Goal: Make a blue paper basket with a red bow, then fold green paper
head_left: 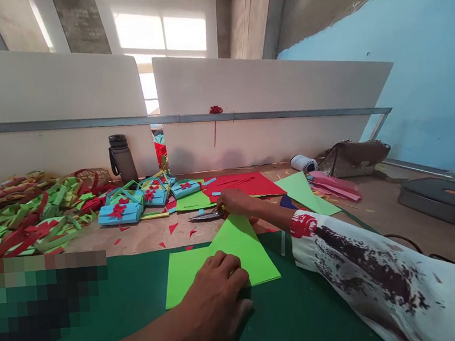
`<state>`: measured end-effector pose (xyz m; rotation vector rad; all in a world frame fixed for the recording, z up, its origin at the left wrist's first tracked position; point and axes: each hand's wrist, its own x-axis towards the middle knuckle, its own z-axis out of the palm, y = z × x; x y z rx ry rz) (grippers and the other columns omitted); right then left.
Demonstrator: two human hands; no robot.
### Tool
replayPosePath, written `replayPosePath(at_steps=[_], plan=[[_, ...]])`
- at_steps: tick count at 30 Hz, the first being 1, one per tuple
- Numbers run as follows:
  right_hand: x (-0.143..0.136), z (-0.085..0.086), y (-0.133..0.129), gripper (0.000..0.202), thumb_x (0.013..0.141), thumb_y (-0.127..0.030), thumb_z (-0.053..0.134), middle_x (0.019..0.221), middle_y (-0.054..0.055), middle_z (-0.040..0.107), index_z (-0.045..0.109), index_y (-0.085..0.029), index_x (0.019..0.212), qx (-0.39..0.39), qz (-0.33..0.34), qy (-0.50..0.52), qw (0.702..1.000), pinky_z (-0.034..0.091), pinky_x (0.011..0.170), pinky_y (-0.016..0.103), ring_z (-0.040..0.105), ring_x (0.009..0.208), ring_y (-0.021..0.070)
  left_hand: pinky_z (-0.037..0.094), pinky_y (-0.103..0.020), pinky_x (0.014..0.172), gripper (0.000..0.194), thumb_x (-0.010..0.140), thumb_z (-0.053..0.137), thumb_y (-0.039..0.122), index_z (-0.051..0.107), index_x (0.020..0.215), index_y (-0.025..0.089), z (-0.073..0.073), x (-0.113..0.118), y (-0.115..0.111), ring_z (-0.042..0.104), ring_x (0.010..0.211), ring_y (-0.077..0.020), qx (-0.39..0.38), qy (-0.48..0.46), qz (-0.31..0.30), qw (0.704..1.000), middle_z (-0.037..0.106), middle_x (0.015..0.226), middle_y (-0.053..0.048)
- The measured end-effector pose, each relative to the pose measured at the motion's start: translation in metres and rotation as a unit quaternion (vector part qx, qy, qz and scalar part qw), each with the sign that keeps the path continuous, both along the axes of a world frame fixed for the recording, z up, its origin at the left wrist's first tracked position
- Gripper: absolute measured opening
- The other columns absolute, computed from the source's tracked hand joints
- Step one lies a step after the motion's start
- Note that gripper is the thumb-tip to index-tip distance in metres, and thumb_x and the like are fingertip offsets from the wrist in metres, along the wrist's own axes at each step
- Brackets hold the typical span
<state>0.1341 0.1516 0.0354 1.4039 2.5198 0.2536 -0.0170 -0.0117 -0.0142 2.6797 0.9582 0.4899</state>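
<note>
My left hand (pixel 218 300) rests over folded bright green sheets (pixel 247 253), its fingers loosely bent and its thumb apart from them. The sheets lie on a dark green mat (pixel 130 283); one piece slants up to a point under my right wrist. Farther back, my right hand (pixel 233 202) is closed at the handle end of a pair of scissors (pixel 206 216), whose dark blades point left. Its fingers partly hide the handles. Just behind it lies a stack of red sheets (pixel 252 184).
Small blue bags with red flowers (pixel 119 213) stand back left, beside a heap of green and red pieces (pixel 38 217) and a dark bottle (pixel 123 157). Red scraps (pixel 172 228) dot the table. A light green sheet (pixel 308 193) and a handbag (pixel 354 158) lie right.
</note>
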Motion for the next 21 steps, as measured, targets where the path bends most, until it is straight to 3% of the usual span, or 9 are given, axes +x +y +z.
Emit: replayPosePath(at_steps=[7,14,21], plan=[[-0.001,-0.013,0.01,0.032,0.089,-0.032,0.056,0.118,0.009,0.057,0.055,-0.015,0.117,0.061,0.016,-0.039,0.997,0.05,0.084,0.043,0.058,0.101,0.0218,0.04,-0.039,0.079,0.005,0.086,0.051,0.025,0.051,0.085,0.021,-0.002,-0.002,0.001,0.043,0.091,-0.023,-0.01,-0.018,-0.006,1.0,0.053,0.101,-0.005],[-0.011,-0.008,0.027,0.032,0.089,-0.032,0.056,0.115,0.009,0.058,0.055,-0.014,0.116,0.016,0.024,-0.068,0.997,0.051,0.081,0.04,0.06,0.097,0.0206,0.04,-0.039,0.079,0.004,0.085,0.052,0.024,0.051,0.087,0.021,0.0,-0.001,0.003,0.043,0.092,-0.0232,-0.019,-0.009,-0.009,1.0,0.053,0.102,-0.006],[-0.016,-0.007,0.039,0.033,0.089,-0.032,0.057,0.115,0.01,0.058,0.055,-0.013,0.116,-0.003,0.038,-0.03,0.999,0.05,0.082,0.041,0.059,0.097,0.021,0.04,-0.038,0.079,0.005,0.085,0.052,0.025,0.051,0.084,0.02,0.002,0.0,0.003,0.043,0.092,-0.023,-0.025,0.0,-0.003,1.0,0.053,0.1,-0.006]])
